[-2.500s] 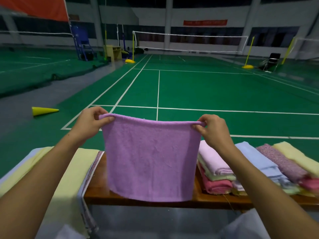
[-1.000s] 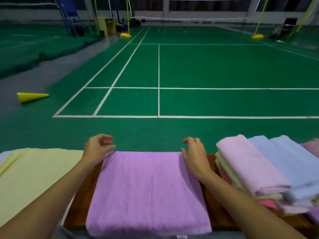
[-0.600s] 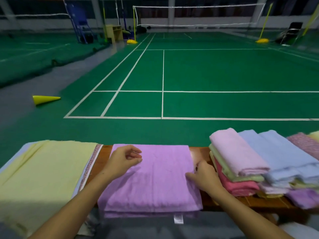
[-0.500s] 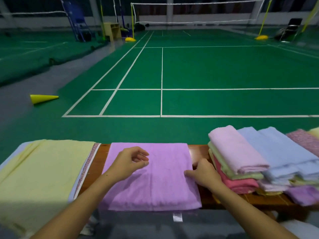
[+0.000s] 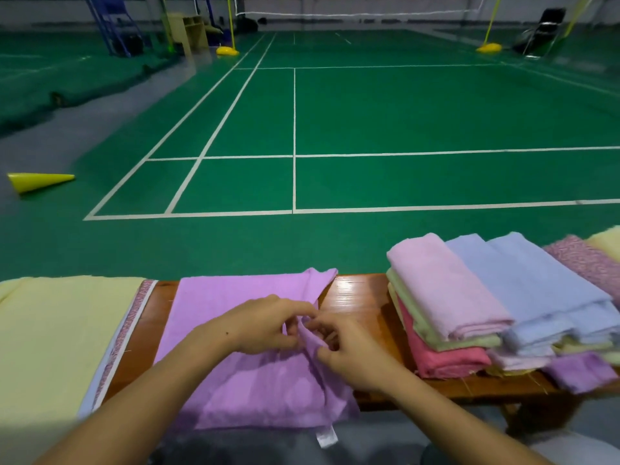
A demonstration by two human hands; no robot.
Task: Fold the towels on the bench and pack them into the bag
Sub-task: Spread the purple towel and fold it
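Left hand [image 5: 268, 325]: fingers curled, pinching raised fold of purple towel [image 5: 235, 364].
Right hand [image 5: 349, 354]: pinching same fold.
Bench [image 5: 359, 297]: wooden, under towel.

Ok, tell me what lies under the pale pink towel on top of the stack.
Under the pale pink towel lies a light green towel, and beneath that a deep pink one, resting on the wooden bench. Only their folded edges show; whether anything lies between them is hidden.
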